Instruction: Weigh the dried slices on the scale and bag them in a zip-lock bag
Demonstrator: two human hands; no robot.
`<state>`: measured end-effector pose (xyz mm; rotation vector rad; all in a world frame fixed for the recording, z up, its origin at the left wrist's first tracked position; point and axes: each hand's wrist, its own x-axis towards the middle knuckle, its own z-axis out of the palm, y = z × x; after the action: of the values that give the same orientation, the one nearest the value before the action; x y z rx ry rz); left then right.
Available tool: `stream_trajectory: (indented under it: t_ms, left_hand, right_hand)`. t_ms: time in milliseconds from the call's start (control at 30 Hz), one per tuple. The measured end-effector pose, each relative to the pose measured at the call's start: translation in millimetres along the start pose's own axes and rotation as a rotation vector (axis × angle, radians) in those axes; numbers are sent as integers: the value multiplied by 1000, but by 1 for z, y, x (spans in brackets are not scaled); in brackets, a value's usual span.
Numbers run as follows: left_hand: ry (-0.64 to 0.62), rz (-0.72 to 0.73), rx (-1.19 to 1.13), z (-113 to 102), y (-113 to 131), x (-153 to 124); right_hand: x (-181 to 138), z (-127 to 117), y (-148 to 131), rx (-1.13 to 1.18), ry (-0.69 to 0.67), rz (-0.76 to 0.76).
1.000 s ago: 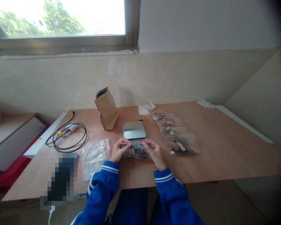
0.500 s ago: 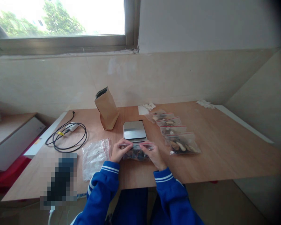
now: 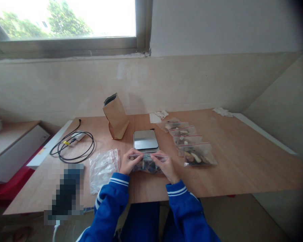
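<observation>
A clear zip-lock bag (image 3: 148, 165) with dark pieces inside is held between my hands, just in front of a small kitchen scale (image 3: 145, 139). My left hand (image 3: 130, 161) pinches the left part of the bag's top edge, while my right hand (image 3: 164, 164) pinches the right part. Both sets of fingers are closed on the seal strip. What exactly the dark pieces are, I cannot make out. The scale's metal plate bears nothing. To the right of my hands lies a filled zip-lock bag (image 3: 198, 158) with pale and dark pieces, several similar bags behind it.
Flat clear plastic bags (image 3: 103, 171) lie left of my hands. An open brown paper bag (image 3: 116, 117) stands behind them. A coiled black cable (image 3: 73, 146) and a pixelated dark object (image 3: 67, 193) are at the left. Crumpled tissue (image 3: 161, 114) lies near the wall.
</observation>
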<state>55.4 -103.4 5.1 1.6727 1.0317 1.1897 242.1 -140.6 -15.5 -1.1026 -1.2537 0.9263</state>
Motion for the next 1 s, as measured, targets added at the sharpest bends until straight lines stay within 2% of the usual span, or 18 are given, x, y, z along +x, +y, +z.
stream_trajectory:
  t_ms: [233,700,1000]
  left_hand:
    - [14,-51,-16,-1,-3,1]
    - [-18,-70,-24,0,2,-1]
    - [-22,-68,-55,-1,1,-1]
  right_hand:
    - [-2,0,-11,69,33,109]
    - [-2,-1,-2,-54,84,-36]
    - [-2,0,-5,20,50,55]
